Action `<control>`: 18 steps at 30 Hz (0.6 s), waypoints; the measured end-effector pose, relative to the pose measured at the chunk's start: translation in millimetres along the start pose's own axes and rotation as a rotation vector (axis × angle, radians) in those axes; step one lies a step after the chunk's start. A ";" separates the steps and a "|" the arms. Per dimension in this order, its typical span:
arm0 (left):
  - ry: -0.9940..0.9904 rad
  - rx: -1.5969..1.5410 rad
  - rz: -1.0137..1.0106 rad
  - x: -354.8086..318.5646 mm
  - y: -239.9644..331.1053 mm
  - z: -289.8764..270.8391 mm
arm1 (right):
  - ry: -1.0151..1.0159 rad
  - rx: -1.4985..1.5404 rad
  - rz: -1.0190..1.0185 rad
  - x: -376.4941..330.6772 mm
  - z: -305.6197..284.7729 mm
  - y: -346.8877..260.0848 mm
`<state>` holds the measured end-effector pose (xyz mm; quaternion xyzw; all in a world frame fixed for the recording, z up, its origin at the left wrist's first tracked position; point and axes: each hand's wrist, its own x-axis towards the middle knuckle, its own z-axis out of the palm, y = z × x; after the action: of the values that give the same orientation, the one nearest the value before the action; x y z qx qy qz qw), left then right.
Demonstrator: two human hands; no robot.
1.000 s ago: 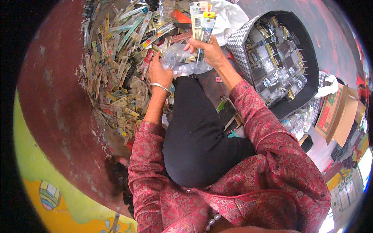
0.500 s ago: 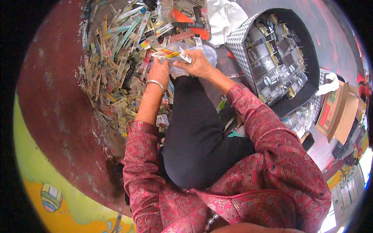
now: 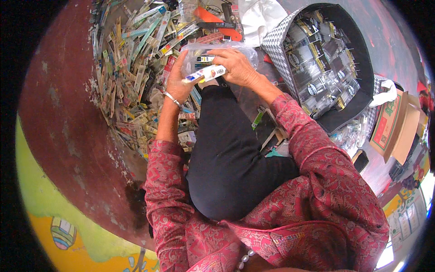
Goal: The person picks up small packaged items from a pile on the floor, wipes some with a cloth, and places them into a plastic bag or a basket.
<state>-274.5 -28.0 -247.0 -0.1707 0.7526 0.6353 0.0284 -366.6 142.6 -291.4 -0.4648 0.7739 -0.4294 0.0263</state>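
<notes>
A clear plastic bag [image 3: 253,54] is spread between my hands, just beyond my knee. My left hand [image 3: 178,84], wearing a bangle, holds the bag's left side, one finger stretched up along its rim. My right hand [image 3: 238,69] reaches over the bag from the right, fingers bent around a slim white printed packet [image 3: 206,74] that lies tilted across the bag's near side. Another slim packet [image 3: 205,59] shows under my right fingertips. Whether my left hand also touches the white packet, I cannot tell.
A heap of slim packets [image 3: 131,77] covers the floor at left. An orange-handled tool [image 3: 231,34] lies beyond the bag. At right stand a black-lined patterned bin [image 3: 276,47] full of clear packages and a cardboard box [image 3: 389,124]. White cloth [image 3: 263,20] lies beside the bin.
The packets were gripped together between both hands; now my hands are further apart. My left hand has shifted left, the bag spreads wider, and the white packet sits lower.
</notes>
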 end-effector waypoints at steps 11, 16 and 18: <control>0.106 0.682 -0.112 -7.2 20.4 0.9 | -0.193 -0.127 0.299 9.1 -0.4 0.3; 0.247 0.097 0.001 -5.4 4.3 2.9 | -0.049 0.129 0.124 15.4 0.3 -0.9; 0.255 0.030 0.028 -2.9 15.9 10.0 | -0.012 0.242 0.124 19.1 2.2 -8.5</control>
<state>-278.1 -15.5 -233.1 -0.2391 0.7619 0.5974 -0.0735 -370.5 125.3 -280.1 -0.4121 0.7435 -0.5142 0.1134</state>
